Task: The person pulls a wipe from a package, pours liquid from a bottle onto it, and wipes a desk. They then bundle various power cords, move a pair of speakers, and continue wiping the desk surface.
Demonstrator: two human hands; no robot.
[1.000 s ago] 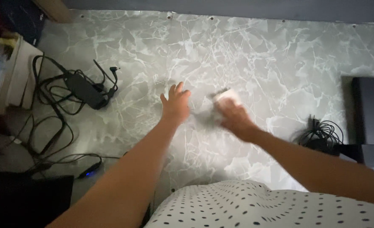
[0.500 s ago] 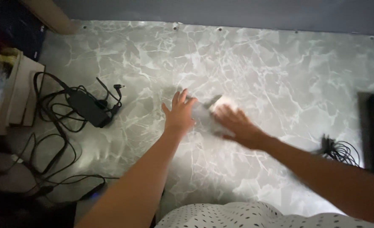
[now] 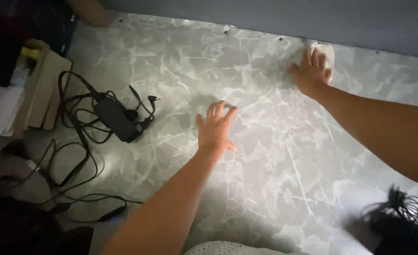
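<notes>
My left hand (image 3: 215, 126) lies flat on the grey marble-patterned tabletop (image 3: 265, 156), fingers spread, holding nothing. My right hand (image 3: 311, 72) is stretched to the far edge of the table by the wall and presses a small white cloth (image 3: 326, 51) onto the surface. Only the cloth's far part shows beyond my fingers.
A black power adapter (image 3: 115, 116) with tangled black cables (image 3: 72, 151) lies at the left. Stacked books or boxes (image 3: 36, 89) stand at the far left edge. A coiled black cable (image 3: 400, 215) sits at the lower right. A grey wall (image 3: 265, 14) runs behind the table.
My right hand has swept the white cloth from the table's middle, beside my left hand, up to the far edge by the wall. My left hand stays planted in place.
</notes>
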